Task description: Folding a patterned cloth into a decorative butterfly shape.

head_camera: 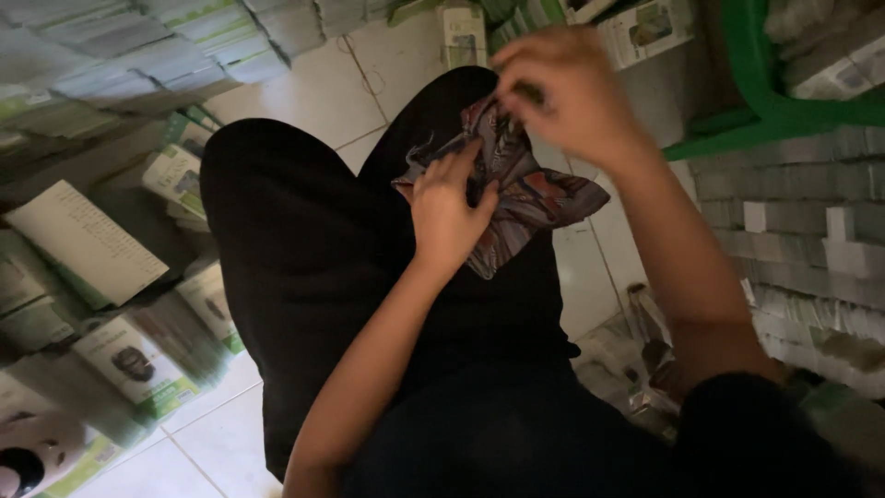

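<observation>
A patterned cloth pouch (530, 198) in dark red, grey and brown lies on my lap, over black trousers (304, 249). My left hand (449, 207) presses on its left part with fingers curled into the fabric. My right hand (570, 90) pinches the pouch's top edge from above, fingers closed on the cloth. What is inside the pouch is hidden.
Stacks of flat white-and-green product boxes (138, 364) crowd the left side and the top (212, 37). More stacked packs (811, 221) fill the right. A green plastic frame (765, 101) stands at the upper right. White floor tiles (304, 92) show between the piles.
</observation>
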